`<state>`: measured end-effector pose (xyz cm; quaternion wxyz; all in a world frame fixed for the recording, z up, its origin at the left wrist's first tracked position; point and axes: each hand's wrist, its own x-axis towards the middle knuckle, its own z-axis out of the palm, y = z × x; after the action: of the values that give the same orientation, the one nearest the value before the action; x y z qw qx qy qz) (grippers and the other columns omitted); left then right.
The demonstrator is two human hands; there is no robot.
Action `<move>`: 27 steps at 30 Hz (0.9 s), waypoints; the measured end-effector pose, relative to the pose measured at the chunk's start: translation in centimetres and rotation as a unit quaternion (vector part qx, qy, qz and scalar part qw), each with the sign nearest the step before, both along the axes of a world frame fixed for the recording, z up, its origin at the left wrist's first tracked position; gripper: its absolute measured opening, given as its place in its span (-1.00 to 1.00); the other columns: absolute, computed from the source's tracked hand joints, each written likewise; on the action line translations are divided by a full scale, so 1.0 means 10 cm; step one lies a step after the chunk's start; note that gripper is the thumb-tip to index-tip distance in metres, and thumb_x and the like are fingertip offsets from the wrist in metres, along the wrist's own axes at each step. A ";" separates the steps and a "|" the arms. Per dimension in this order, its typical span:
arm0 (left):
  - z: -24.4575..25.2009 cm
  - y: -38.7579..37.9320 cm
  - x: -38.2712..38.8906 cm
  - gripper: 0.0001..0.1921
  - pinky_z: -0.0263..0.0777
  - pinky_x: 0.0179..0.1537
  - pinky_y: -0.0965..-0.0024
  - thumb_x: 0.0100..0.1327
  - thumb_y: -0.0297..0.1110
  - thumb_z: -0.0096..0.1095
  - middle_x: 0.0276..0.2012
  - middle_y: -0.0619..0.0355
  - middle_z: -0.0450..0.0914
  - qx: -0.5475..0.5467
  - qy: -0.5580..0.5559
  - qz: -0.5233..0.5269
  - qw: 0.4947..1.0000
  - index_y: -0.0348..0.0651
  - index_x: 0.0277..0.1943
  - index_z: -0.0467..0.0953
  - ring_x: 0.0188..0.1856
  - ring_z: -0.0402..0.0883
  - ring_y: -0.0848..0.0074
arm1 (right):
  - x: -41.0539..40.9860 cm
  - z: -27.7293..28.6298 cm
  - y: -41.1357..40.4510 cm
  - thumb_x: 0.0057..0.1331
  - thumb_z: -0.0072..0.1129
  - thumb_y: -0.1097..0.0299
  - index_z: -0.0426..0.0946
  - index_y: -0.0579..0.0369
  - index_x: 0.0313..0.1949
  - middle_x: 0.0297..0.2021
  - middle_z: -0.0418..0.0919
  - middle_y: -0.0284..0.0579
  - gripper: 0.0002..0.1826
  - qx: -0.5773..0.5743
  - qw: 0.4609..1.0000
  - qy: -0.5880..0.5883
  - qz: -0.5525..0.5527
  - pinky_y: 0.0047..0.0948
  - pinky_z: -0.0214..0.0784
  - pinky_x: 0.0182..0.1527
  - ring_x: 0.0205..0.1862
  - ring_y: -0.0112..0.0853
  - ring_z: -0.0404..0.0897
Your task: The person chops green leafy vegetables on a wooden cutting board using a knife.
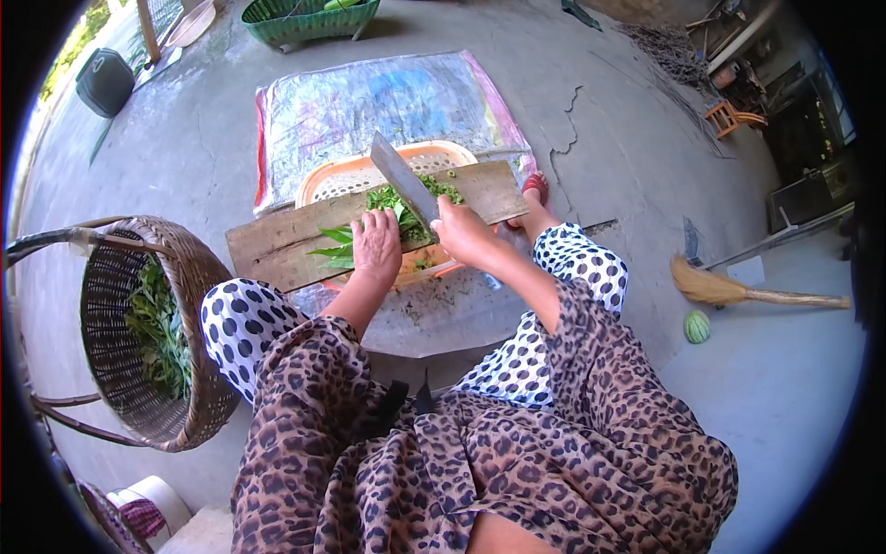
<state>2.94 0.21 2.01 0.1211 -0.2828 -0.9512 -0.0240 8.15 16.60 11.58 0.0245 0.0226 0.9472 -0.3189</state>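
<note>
A wooden board (291, 242) lies across an orange-rimmed plastic basket (325, 181) with holes. My left hand (377, 246) presses down on a bunch of green leaves (337, 249), whose tips stick out to the left of the fingers. In my right hand (457, 230) is the handle of a cleaver (403, 176) with a broad, flat blade, slanting up and to the left over the board. Chopped greens (443, 187) are heaped on the board around the blade, close to my left fingertips. More small green bits show in the basket below the board.
A printed woven plastic sack (374, 97) is spread under the basket. At left stands a wicker basket (208, 374) holding leafy greens (159, 332). A green plastic basket (304, 26) is at the top. On the right lie a straw broom (713, 284) and a small striped melon (696, 326).
</note>
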 end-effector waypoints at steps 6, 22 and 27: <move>-0.04 0.01 -0.01 -0.55 0.36 -0.10 0.17 0.22 -0.37 0.03 -0.08 0.01 0.46 -0.026 -0.008 0.018 0.999 -0.26 0.18 0.33 -0.03 0.44 0.25 | 0.34 0.05 0.10 0.39 -0.09 0.38 0.23 0.33 -0.18 -0.60 0.52 0.18 -0.79 0.086 0.992 0.057 0.076 -0.15 0.42 -0.59 -0.66 -0.08 0.55; 0.06 -0.02 0.02 -0.51 0.40 -0.10 0.29 0.21 -0.37 0.07 -0.07 0.04 0.47 -0.043 -0.023 0.012 0.999 -0.26 0.21 0.30 -0.05 0.47 0.30 | 0.00 0.05 -0.09 0.38 -0.09 0.45 0.21 0.38 -0.22 -0.57 0.51 0.15 -0.81 -0.065 0.982 -0.178 0.007 -0.20 0.41 -0.57 -0.58 -0.15 0.55; 0.03 0.00 0.03 -0.49 0.39 -0.09 0.31 0.21 -0.36 0.07 -0.07 0.04 0.47 -0.032 -0.025 -0.001 0.999 -0.26 0.23 0.29 -0.04 0.46 0.31 | -0.41 -0.45 -0.16 0.28 0.01 0.47 0.30 0.41 -0.20 -0.40 0.57 0.40 -0.79 0.061 0.998 -0.013 -0.007 0.03 0.46 -0.17 -0.22 0.17 0.61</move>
<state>3.21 0.26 2.28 0.0879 -0.2864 -0.9541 -0.0011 4.05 15.05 7.07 0.0332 0.0352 0.9644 -0.2601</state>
